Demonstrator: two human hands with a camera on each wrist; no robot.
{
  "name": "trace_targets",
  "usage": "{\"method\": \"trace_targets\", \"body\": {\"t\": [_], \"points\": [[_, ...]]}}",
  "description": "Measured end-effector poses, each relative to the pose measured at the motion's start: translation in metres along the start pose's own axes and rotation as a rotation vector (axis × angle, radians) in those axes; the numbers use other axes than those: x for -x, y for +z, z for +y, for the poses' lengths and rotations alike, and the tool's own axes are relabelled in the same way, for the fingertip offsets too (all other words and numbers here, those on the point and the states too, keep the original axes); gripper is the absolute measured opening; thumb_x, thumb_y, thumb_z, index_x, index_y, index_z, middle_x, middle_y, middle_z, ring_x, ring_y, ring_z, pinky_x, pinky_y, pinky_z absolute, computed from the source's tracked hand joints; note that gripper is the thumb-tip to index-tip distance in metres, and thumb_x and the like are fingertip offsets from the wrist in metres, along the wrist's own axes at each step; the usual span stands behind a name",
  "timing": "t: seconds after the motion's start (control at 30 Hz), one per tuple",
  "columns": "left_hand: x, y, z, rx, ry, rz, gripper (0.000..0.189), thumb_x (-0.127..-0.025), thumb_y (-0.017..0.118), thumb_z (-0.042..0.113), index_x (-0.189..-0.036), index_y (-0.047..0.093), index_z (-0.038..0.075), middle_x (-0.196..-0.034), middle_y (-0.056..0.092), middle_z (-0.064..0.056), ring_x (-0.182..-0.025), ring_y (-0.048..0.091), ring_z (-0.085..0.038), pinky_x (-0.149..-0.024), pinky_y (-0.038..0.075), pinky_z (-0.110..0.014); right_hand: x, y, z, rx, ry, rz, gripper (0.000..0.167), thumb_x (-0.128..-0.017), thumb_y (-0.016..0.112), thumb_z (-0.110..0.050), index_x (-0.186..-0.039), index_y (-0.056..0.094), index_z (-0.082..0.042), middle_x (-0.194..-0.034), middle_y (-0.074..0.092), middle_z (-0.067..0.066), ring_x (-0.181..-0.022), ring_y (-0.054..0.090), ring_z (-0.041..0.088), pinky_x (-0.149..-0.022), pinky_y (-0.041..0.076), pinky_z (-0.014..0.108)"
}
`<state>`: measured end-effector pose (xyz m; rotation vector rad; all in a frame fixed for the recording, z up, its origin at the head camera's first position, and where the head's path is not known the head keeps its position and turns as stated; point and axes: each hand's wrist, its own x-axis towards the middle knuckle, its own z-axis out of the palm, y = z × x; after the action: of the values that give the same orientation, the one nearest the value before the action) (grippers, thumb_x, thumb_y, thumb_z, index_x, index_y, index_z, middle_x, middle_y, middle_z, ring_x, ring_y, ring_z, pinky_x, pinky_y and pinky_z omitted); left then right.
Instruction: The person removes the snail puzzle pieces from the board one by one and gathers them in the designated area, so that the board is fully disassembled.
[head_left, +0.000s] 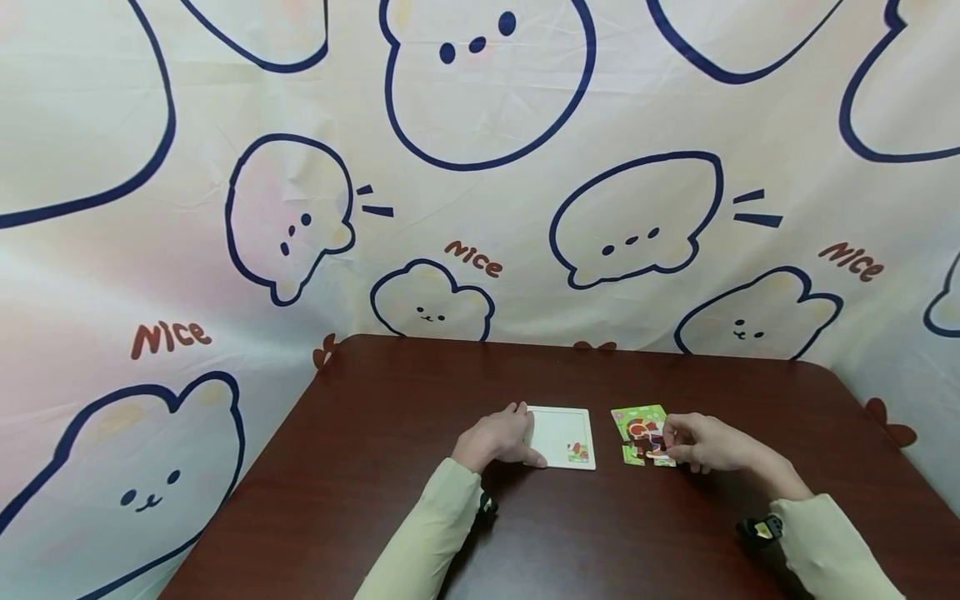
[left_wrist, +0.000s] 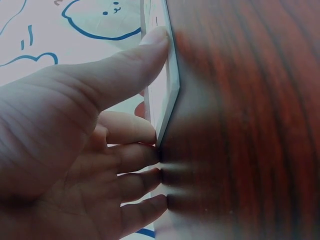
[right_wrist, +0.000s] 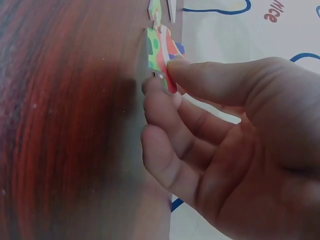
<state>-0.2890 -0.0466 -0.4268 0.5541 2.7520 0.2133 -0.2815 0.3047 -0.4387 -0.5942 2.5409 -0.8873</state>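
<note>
A white puzzle tray (head_left: 555,437) with a raised rim lies on the table, a small colourful picture printed in its lower right corner. My left hand (head_left: 500,437) rests at its left side. In the left wrist view the thumb (left_wrist: 156,37) touches the tray's near edge, and the other fingers lie extended, tips at the corner and tabletop. Right of the tray lies a green and red jigsaw puzzle (head_left: 637,414) with gaps between some pieces. My right hand (head_left: 708,443) pinches a puzzle piece (right_wrist: 162,52) between thumb and fingers at the puzzle's right side.
The dark brown wooden table (head_left: 360,467) extends around both hands. A pale curtain (head_left: 480,208) with blue-outlined cartoon animals hangs behind and beside it. A dark wrist device (head_left: 761,530) sits at the right sleeve.
</note>
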Motion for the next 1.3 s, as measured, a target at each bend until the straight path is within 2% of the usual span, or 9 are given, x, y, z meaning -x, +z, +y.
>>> {"method": "trace_targets", "body": {"t": [0.2, 0.33, 0.5, 0.77, 0.93, 1.07, 1.2, 1.3], "points": [[-0.003, 0.002, -0.001, -0.004, 0.007, -0.002, 0.085, -0.083, 0.072, 0.054, -0.148, 0.041, 0.009, -0.159, 0.033, -0.012, -0.146, 0.035, -0.025, -0.111, 0.040, -0.041, -0.002, 0.005, 0.000, 0.040, 0.041, 0.032, 0.010, -0.092, 0.066, -0.012, -0.090, 0.057, -0.011, -0.074, 0.056, 0.003, -0.058, 0.055, 0.016, -0.049, 0.049, 0.031], [-0.003, 0.001, -0.002, 0.004, 0.007, -0.004, 0.087, -0.083, 0.072, 0.054, -0.150, 0.039, 0.009, -0.160, 0.031, -0.012, -0.148, 0.031, -0.024, -0.113, 0.038, -0.041, -0.007, 0.007, 0.001, 0.079, 0.056, 0.059, 0.010, -0.091, 0.065, -0.006, -0.090, 0.056, -0.011, -0.074, 0.055, 0.002, -0.057, 0.054, 0.016, -0.050, 0.049, 0.030], [-0.003, 0.000, -0.004, 0.023, 0.005, -0.009, 0.087, -0.084, 0.072, 0.053, -0.151, 0.038, 0.009, -0.161, 0.029, -0.012, -0.149, 0.029, -0.025, -0.114, 0.037, -0.042, -0.014, 0.008, -0.004, 0.138, 0.062, 0.090, 0.011, -0.093, 0.061, -0.006, -0.088, 0.056, -0.014, -0.071, 0.054, -0.001, -0.056, 0.052, 0.014, -0.048, 0.046, 0.029], [-0.001, 0.001, -0.001, 0.011, 0.002, -0.010, 0.086, -0.083, 0.072, 0.055, -0.149, 0.040, 0.010, -0.161, 0.030, -0.011, -0.148, 0.030, -0.024, -0.113, 0.038, -0.041, -0.028, 0.015, -0.030, 0.200, -0.019, 0.184, 0.009, -0.098, 0.059, -0.018, -0.088, 0.059, -0.018, -0.077, 0.058, -0.003, -0.058, 0.050, 0.010, -0.050, 0.042, 0.026], [0.000, 0.001, 0.000, 0.017, -0.010, -0.006, 0.087, -0.082, 0.073, 0.054, -0.149, 0.040, 0.009, -0.159, 0.033, -0.012, -0.146, 0.034, -0.024, -0.112, 0.040, -0.041, -0.041, 0.021, -0.049, 0.186, -0.067, 0.169, 0.006, -0.097, 0.060, -0.019, -0.091, 0.060, -0.018, -0.079, 0.061, -0.002, -0.054, 0.052, 0.009, -0.050, 0.044, 0.026], [0.000, 0.002, 0.001, 0.012, -0.004, -0.003, 0.087, -0.082, 0.073, 0.054, -0.149, 0.039, 0.009, -0.158, 0.034, -0.012, -0.145, 0.036, -0.025, -0.110, 0.041, -0.041, -0.047, 0.027, -0.060, 0.168, -0.054, 0.168, 0.004, -0.096, 0.063, -0.022, -0.094, 0.061, -0.019, -0.083, 0.062, -0.002, -0.054, 0.052, 0.010, -0.051, 0.045, 0.026], [-0.001, 0.003, 0.002, -0.004, -0.001, 0.001, 0.085, -0.082, 0.073, 0.055, -0.147, 0.042, 0.009, -0.157, 0.036, -0.011, -0.143, 0.038, -0.024, -0.108, 0.043, -0.040, -0.055, 0.032, -0.070, 0.180, -0.053, 0.168, 0.004, -0.095, 0.065, -0.022, -0.096, 0.064, -0.018, -0.083, 0.062, -0.003, -0.063, 0.054, 0.011, -0.056, 0.045, 0.026], [-0.001, 0.002, 0.001, 0.000, -0.011, 0.003, 0.086, -0.082, 0.073, 0.055, -0.147, 0.042, 0.009, -0.157, 0.036, -0.011, -0.143, 0.039, -0.024, -0.109, 0.043, -0.041, -0.061, 0.037, -0.079, 0.196, -0.078, 0.159, 0.010, -0.094, 0.066, -0.021, -0.101, 0.066, -0.015, -0.081, 0.062, -0.004, -0.068, 0.053, 0.011, -0.059, 0.045, 0.025]]}}
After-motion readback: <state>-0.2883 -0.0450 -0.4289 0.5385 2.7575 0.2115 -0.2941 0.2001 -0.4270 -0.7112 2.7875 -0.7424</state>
